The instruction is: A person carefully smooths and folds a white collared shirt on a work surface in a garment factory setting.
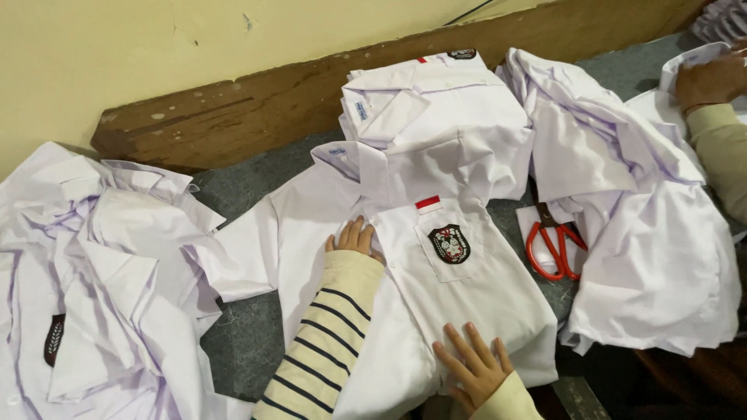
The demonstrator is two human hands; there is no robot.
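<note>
White school shirt (pixel 436 303) lies front-up at the lower middle of the frame on the grey-covered bench (pixel 249 342), its breast pocket bearing a dark crest patch (pixel 449 243) with a small red-and-white flag tab (pixel 427 204) just above. Nearest the camera, the right hand (pixel 472 367) rests flat on the shirt's lower front, fingers spread. A little further up, the left hand (pixel 355 236), in a cream sleeve with dark stripes, presses flat beside the pocket, fingers close together. To smooth this well, I judge both palms should stay flat and sweep outward from the button line, so the cloth does not bunch under the pocket. Right of the shirt, red-handled scissors (pixel 554 245) lie partly under a loose heap of white shirts (pixel 646 257). At the left, another crumpled pile (pixel 93 288) spreads. Beyond, a folded stack of shirts (pixel 436 109) sits against a wooden board (pixel 257 101). At the upper right, another person's hand (pixel 710 78) rests on cloth.
</note>
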